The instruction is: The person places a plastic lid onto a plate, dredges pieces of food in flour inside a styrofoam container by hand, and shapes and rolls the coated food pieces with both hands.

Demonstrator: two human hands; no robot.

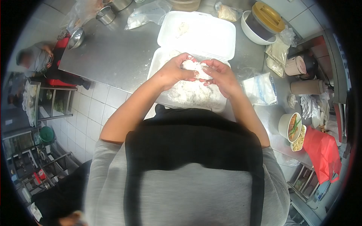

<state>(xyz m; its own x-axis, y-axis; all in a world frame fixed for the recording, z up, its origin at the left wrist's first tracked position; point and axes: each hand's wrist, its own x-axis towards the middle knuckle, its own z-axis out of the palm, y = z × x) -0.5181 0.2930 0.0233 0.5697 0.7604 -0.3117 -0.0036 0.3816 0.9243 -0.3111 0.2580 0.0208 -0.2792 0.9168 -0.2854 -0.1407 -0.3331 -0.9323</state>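
Between my two hands is a lump of food thickly coated in white flour (196, 67); what lies under the coating I cannot make out. My left hand (176, 71) grips its left side, fingers curled round it and thumb along the near side. On the right side my right hand (221, 77) closes on the same lump with thumb and fingers. Both hands are over an open white foam box (151, 71), dusty with flour on the fingers. Loose, clumpy flour (192, 93) fills the box's near half. The raised lid (203, 35) lies back, with a small smear on it.
A steel table (102, 56) carries the box. At its right are a plastic bag (260, 88), a white bowl with a gold-lidded container (267, 17), and food bowls (290, 126) near a red bag (322, 154). Steel cups (105, 15) stand back left. Another person (36, 60) sits far left.
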